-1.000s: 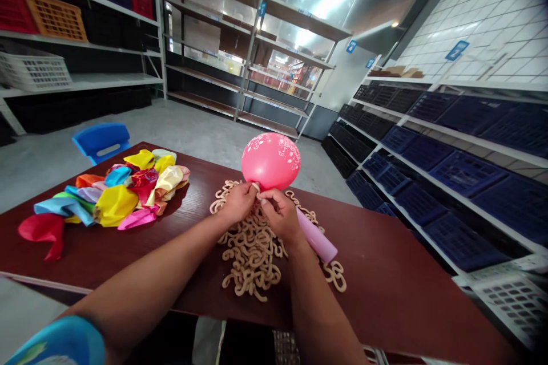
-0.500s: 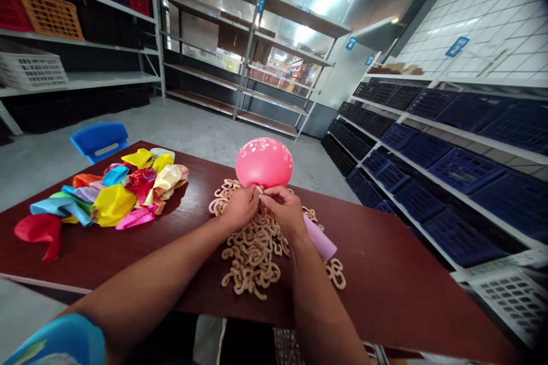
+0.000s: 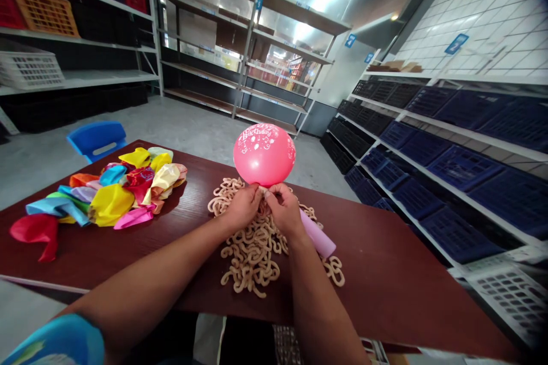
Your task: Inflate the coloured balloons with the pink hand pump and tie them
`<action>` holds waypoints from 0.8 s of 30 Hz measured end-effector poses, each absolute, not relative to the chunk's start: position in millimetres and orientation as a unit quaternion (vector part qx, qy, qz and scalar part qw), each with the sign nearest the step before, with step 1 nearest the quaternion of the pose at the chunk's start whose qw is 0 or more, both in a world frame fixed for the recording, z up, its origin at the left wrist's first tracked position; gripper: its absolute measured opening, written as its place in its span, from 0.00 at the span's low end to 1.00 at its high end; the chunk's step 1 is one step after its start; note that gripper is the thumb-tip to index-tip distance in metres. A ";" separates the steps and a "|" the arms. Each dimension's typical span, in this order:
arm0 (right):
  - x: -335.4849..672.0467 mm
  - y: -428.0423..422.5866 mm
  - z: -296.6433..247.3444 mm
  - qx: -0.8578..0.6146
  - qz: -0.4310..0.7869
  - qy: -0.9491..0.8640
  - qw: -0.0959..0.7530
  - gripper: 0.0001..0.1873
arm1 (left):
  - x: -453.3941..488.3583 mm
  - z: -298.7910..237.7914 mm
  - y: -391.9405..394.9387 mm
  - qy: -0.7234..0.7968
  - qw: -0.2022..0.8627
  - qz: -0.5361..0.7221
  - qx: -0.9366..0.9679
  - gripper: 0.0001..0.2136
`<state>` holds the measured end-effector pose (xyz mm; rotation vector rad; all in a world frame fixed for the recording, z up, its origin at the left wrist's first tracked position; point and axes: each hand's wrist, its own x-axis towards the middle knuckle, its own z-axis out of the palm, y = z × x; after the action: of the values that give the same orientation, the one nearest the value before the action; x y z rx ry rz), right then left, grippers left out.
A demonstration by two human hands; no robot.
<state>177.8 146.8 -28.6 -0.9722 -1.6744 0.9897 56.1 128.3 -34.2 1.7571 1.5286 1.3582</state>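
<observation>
An inflated pink balloon (image 3: 264,155) with white printed lettering stands above the table, its neck end down between my hands. My left hand (image 3: 244,207) is closed at the base of the balloon, thumb and fingers pinching its neck. My right hand (image 3: 283,209) pinches at the same spot, fingertips together. A small pale beige piece shows between the fingertips; whether it is a beige strip or part of the neck I cannot tell. Beneath both hands lies a heap of curly beige strips (image 3: 250,259). A lilac cylinder (image 3: 317,234) lies beside my right wrist.
Deflated balloons (image 3: 112,204) in many colours lie piled on the left of the dark brown table (image 3: 385,274). A blue chair (image 3: 97,140) stands behind it. Shelves with dark blue crates (image 3: 456,166) line the right; a metal rack (image 3: 246,68) stands at the back.
The balloon has tilted, so more of its printed lettering faces me, and it sits slightly higher. My right fingers have closed in nearer to my left at the neck.
</observation>
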 end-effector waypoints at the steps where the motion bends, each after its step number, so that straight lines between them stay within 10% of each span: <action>1: 176.8 147.0 -29.8 -0.408 0.369 -0.681 0.484 0.10 | 57.0 -35.0 128.8 0.545 0.236 0.498 0.632 0.11; 9: 176.6 141.4 -25.7 -0.385 0.249 -0.721 0.520 0.07 | 58.9 -47.1 136.8 0.434 0.428 0.572 0.549 0.15; 24: 177.4 148.5 -28.3 -0.364 0.340 -0.669 0.551 0.10 | 56.3 -48.6 136.8 0.472 0.362 0.570 0.566 0.16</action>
<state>177.4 148.5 -28.3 -0.8601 -1.5835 0.8049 56.3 136.8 -48.6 1.4578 1.2154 1.4684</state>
